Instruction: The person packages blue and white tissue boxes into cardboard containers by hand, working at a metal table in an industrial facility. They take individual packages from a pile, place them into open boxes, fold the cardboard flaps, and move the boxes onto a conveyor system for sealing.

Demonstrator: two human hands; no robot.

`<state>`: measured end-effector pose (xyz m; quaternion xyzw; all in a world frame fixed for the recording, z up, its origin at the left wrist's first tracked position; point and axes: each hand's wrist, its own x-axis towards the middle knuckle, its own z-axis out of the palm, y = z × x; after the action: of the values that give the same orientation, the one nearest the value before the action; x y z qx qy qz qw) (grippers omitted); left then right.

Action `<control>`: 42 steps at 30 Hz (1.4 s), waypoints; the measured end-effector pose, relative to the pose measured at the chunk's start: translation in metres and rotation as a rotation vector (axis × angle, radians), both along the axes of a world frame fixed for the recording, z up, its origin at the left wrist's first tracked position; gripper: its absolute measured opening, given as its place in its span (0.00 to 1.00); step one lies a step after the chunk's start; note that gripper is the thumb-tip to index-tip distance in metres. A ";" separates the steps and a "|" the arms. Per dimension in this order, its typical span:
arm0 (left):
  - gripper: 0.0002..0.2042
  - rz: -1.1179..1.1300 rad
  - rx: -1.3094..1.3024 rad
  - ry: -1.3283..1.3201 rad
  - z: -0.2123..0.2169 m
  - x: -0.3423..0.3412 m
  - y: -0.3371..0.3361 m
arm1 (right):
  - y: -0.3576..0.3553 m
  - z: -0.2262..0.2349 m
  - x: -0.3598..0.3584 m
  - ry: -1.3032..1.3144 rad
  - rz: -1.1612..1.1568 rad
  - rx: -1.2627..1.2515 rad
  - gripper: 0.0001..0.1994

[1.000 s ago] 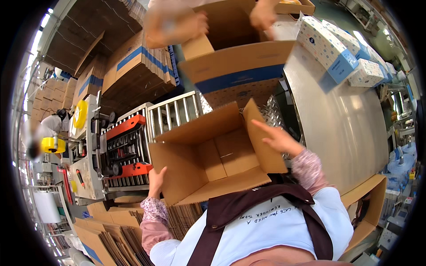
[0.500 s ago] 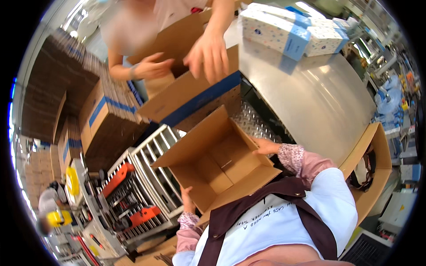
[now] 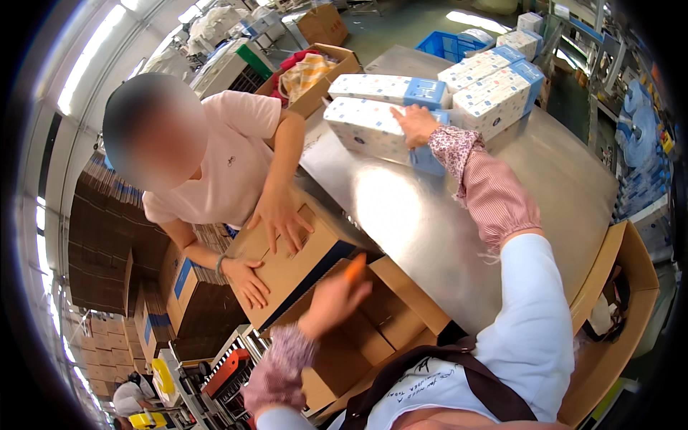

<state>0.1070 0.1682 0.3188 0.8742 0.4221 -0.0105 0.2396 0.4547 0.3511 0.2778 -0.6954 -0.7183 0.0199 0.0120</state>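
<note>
An open cardboard box point(image 3: 408, 297) stands in front of my body, its inside bare where it shows. Above its opening is my left hand point(image 3: 333, 304), smeared by motion, with a small orange object point(image 3: 355, 268) at its closed fingers; its kind is too blurred to tell. My right arm stretches across the metal table to a long white pack with a blue end point(image 3: 369, 130). My right hand point(image 3: 416, 125) grips that pack near its blue end, fingers over the top. Similar packs point(image 3: 494, 100) lie beside and behind it.
Across from me a co-worker presses both hands on a closed cardboard box point(image 3: 287, 251), which adjoins my open box. The metal table point(image 3: 459, 222) extends to the right. Another open carton point(image 3: 609, 287) stands at its near right edge. Flattened cartons point(image 3: 190, 287) are stacked at left.
Both my hands have left the open box's sides; the right went to a pack, the left now has an orange object. The co-worker's box has gone from open to closed. My view has shifted.
</note>
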 end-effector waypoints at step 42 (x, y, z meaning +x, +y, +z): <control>0.32 0.129 -0.059 0.070 -0.307 -0.098 -0.194 | -0.235 -0.056 -0.286 0.814 0.992 -0.097 0.44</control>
<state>0.0090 -0.0255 0.0118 0.8369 0.4853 -0.0381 0.2504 0.1682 0.1158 0.2216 -0.2173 -0.8908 0.3178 0.2414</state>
